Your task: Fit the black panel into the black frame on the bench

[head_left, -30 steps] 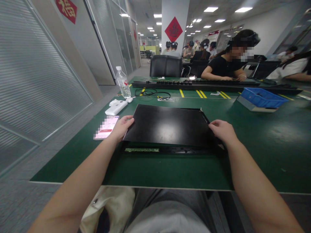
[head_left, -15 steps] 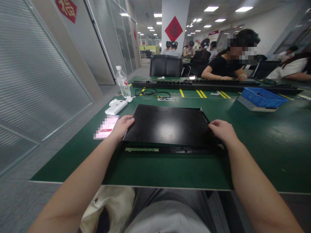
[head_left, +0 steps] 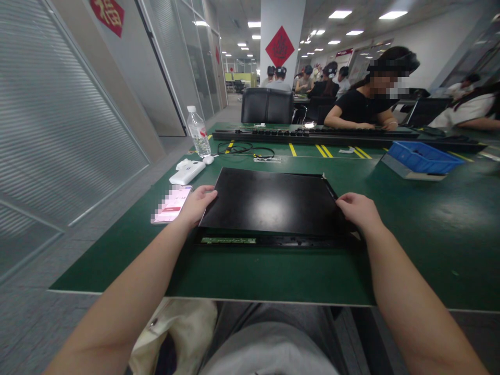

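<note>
A glossy black display panel (head_left: 269, 200) lies tilted over a black frame (head_left: 300, 241), its left side raised above it. Along the frame's near edge a strip of green circuit board (head_left: 228, 240) shows. My left hand (head_left: 199, 203) is closed on the panel's left edge, thumb on top. At the right edge, my right hand (head_left: 357, 209) pinches the rim where panel and frame meet; its fingertips are partly hidden, and I cannot tell whether it grips both.
Left of the panel lie a lit phone (head_left: 172, 205), a white power bank (head_left: 187, 172) and a water bottle (head_left: 199, 133). A black cable (head_left: 246, 150) lies behind. A blue bin (head_left: 424, 156) stands at right. Across the green table (head_left: 273, 278), a person (head_left: 367, 104) works beside long black bars (head_left: 273, 135).
</note>
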`<action>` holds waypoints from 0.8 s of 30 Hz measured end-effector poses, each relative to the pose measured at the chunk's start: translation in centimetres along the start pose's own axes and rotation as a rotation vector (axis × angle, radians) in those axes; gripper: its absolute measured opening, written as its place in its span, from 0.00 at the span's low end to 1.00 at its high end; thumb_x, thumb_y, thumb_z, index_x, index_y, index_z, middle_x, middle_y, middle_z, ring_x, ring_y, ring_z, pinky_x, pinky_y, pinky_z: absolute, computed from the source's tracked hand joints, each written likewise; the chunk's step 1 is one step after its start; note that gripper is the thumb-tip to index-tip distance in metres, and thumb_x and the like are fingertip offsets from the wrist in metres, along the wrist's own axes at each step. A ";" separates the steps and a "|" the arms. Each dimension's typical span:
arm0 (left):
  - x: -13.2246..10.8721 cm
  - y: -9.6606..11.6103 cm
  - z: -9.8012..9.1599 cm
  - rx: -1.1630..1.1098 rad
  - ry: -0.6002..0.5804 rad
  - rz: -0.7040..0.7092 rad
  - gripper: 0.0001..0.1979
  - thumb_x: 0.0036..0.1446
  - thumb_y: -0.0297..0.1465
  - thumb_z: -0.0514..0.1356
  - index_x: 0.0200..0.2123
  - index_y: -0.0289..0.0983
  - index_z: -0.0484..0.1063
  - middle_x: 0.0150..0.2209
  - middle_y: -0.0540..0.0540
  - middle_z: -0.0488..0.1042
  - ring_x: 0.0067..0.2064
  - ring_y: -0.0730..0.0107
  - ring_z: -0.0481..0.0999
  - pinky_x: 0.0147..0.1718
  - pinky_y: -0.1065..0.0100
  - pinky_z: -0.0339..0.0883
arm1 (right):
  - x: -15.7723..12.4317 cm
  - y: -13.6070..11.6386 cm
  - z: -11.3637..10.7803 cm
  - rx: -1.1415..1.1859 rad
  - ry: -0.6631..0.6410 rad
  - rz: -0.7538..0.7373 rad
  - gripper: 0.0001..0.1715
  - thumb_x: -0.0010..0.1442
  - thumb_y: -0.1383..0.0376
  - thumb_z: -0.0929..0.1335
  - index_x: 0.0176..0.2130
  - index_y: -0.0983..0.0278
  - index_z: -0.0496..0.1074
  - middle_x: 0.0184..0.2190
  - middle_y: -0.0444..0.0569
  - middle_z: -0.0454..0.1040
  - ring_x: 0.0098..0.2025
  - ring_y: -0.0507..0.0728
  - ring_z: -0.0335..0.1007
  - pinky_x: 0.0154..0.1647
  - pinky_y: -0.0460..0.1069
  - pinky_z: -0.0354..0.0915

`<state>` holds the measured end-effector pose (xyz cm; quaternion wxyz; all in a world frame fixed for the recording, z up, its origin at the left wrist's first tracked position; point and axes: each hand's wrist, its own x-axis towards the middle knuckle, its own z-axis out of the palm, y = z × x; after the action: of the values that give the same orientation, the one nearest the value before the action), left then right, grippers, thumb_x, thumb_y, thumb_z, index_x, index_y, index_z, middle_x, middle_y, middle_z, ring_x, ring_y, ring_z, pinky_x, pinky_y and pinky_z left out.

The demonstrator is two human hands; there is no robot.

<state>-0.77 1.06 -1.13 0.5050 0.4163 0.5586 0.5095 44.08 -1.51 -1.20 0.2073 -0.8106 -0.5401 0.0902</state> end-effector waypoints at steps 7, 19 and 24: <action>0.1 -0.2 -0.2 0.036 -0.027 0.008 0.15 0.60 0.28 0.67 0.49 0.36 0.70 0.30 0.49 0.81 0.26 0.69 0.79 0.30 0.69 0.75 | 0.1 0.2 0.1 -0.030 -0.012 -0.005 0.16 0.60 0.60 0.66 0.40 0.61 0.82 0.31 0.50 0.80 0.30 0.58 0.75 0.37 0.51 0.66; 0.1 -0.2 -0.3 0.052 -0.037 0.012 0.14 0.60 0.27 0.66 0.49 0.36 0.70 0.32 0.49 0.82 0.26 0.70 0.79 0.31 0.70 0.75 | 0.4 0.6 0.2 -0.016 -0.005 -0.008 0.15 0.58 0.59 0.66 0.39 0.61 0.82 0.33 0.51 0.81 0.31 0.58 0.76 0.38 0.51 0.67; 0.2 -0.4 -0.4 0.019 -0.043 0.014 0.13 0.61 0.24 0.63 0.48 0.36 0.70 0.31 0.49 0.82 0.25 0.71 0.78 0.30 0.71 0.74 | 0.3 0.4 0.0 -0.014 -0.015 0.002 0.15 0.58 0.59 0.67 0.38 0.61 0.81 0.34 0.51 0.81 0.32 0.59 0.76 0.40 0.52 0.69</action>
<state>-1.15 1.17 -1.54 0.5095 0.4356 0.5496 0.4985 44.52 -1.40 -1.36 0.1975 -0.8119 -0.5415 0.0929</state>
